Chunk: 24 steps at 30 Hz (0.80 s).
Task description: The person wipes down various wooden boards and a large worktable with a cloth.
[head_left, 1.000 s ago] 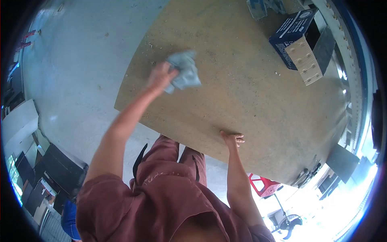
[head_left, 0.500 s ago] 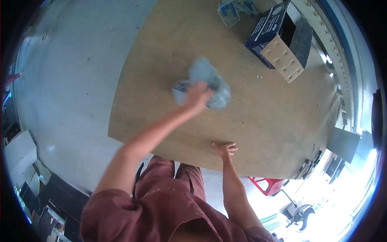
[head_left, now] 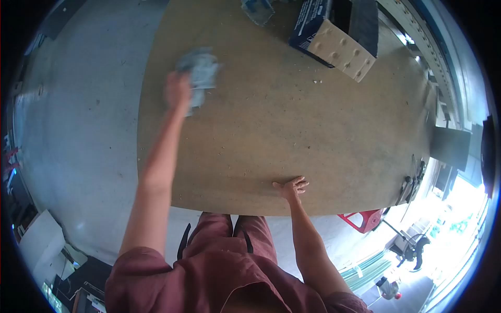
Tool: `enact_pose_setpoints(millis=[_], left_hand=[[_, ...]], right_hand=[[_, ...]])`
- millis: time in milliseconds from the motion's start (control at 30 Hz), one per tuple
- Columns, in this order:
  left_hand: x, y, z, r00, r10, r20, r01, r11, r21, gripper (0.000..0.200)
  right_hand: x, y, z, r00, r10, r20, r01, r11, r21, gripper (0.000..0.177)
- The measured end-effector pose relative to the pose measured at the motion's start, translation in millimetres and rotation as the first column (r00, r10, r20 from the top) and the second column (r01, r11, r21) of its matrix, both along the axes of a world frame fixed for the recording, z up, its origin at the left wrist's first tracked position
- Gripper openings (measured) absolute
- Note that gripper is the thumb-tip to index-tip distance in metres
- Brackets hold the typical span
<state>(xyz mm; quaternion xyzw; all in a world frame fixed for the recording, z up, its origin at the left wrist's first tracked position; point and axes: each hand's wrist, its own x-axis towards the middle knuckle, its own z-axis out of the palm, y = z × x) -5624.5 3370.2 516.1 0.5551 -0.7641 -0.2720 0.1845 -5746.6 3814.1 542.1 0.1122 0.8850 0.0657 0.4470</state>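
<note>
At the left part of the large brown tabletop (head_left: pixel 250 135), my left hand (head_left: pixel 178 91) is pressed against a crumpled pale blue-grey rag (head_left: pixel 203 70). Both are smeared by motion, and the fingers are partly hidden behind the back of the hand. My right hand (head_left: pixel 293 188) leans on the board near its front edge, palm down with the fingers spread, holding nothing. Small crumbs are scattered over the surface between the two hands.
A dark blue cardboard box (head_left: pixel 342 49) with an open top stands at the back right, beside crumpled clear plastic (head_left: pixel 258 10). Hand tools (head_left: pixel 409 185) lie at the right edge. A red object (head_left: pixel 365 220) shows below the board. Machine rail (head_left: pixel 417 41) runs along the right.
My left hand has swept the rag leftward and away from me across the board. My right hand stays in the same spot. The view has shifted slightly.
</note>
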Motion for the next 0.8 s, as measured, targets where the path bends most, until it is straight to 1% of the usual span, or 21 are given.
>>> enact_pose_setpoints(millis=[33, 67, 100, 133, 167, 233, 300, 367, 400, 467, 500, 567, 633, 700, 767, 800], left_hand=[[47.9, -20.9, 5.9, 0.904, -0.071, 0.421, 0.211, 0.932, -0.295, 0.024], [100.3, -47.0, -22.8, 0.897, 0.026, 0.442, 0.162, 0.909, -0.383, 0.030], [154.7, -63.7, -38.0, 0.888, 0.090, 0.451, 0.079, 0.936, -0.344, 0.039], [193.9, -66.4, -37.0, 0.850, 0.197, 0.488, -0.046, 0.952, -0.303, 0.043], [206.4, -54.4, -8.7, 0.789, 0.273, 0.551, -0.160, 0.956, -0.245, 0.046], [216.2, -17.4, 33.1, 0.797, 0.276, 0.538, -0.190, 0.959, -0.210, 0.046], [213.8, 36.1, 35.6, 0.860, 0.100, 0.501, 0.000, 0.981, -0.196, 0.046], [182.4, 112.4, 64.1, 0.911, -0.133, 0.391, 0.170, 0.984, -0.061, 0.037], [171.7, 146.7, 70.0, 0.905, -0.268, 0.331, 0.280, 0.960, 0.012, 0.029], [164.0, 190.7, 73.1, 0.786, -0.529, 0.320, 0.495, 0.848, 0.187, 0.024], [172.9, 196.2, 67.0, 0.788, -0.530, 0.313, 0.496, 0.848, 0.187, 0.024], [200.0, 189.9, 43.4, 0.886, -0.350, 0.305, 0.378, 0.925, -0.036, 0.023], [244.3, 168.1, 14.9, 0.937, -0.081, 0.340, 0.099, 0.994, -0.036, 0.026], [311.3, 140.6, -5.1, 0.868, 0.039, 0.495, 0.126, 0.947, -0.296, 0.028], [362.8, 119.9, 10.2, 0.792, 0.114, 0.600, 0.007, 0.980, -0.197, 0.034], [362.9, 113.0, 31.7, 0.792, 0.108, 0.601, 0.019, 0.980, -0.200, 0.034]], right_hand=[[0.0, -4.5, 3.1, 0.999, -0.038, -0.006, 0.038, 0.999, 0.018, 0.126], [1.1, -4.3, 0.9, 0.999, -0.041, -0.012, 0.041, 0.999, 0.012, 0.126], [3.6, -2.2, -1.9, 0.998, -0.040, -0.038, 0.041, 0.999, 0.021, 0.126], [2.7, -1.5, -4.8, 0.997, -0.034, -0.068, 0.036, 0.999, 0.024, 0.126], [0.7, -2.3, -6.1, 0.997, -0.027, -0.077, 0.028, 1.000, 0.006, 0.126], [2.9, -0.7, -6.4, 0.997, -0.043, -0.061, 0.045, 0.999, 0.024, 0.126], [1.7, -2.0, -4.8, 0.999, -0.026, -0.040, 0.027, 0.999, 0.021, 0.127], [1.7, -0.5, -3.7, 1.000, -0.013, -0.021, 0.014, 0.999, 0.038, 0.127], [2.1, 2.2, -9.2, 1.000, -0.005, -0.012, 0.006, 0.998, 0.064, 0.129], [-0.5, 0.4, -11.2, 1.000, 0.007, -0.010, -0.006, 0.996, 0.091, 0.130], [0.2, -4.1, -4.0, 1.000, -0.004, 0.007, 0.004, 0.996, 0.093, 0.130], [-2.3, -8.2, -0.3, 1.000, -0.027, 0.010, 0.026, 0.994, 0.103, 0.130], [-0.3, -1.5, -1.5, 1.000, 0.011, 0.018, -0.013, 0.997, 0.071, 0.131], [0.8, -0.3, -2.5, 1.000, 0.012, 0.027, -0.014, 0.997, 0.071, 0.131], [-0.3, -1.0, -0.6, 0.999, 0.003, 0.036, -0.005, 0.998, 0.069, 0.131], [0.4, -1.7, 2.9, 1.000, 0.007, 0.024, -0.008, 0.998, 0.059, 0.132]])
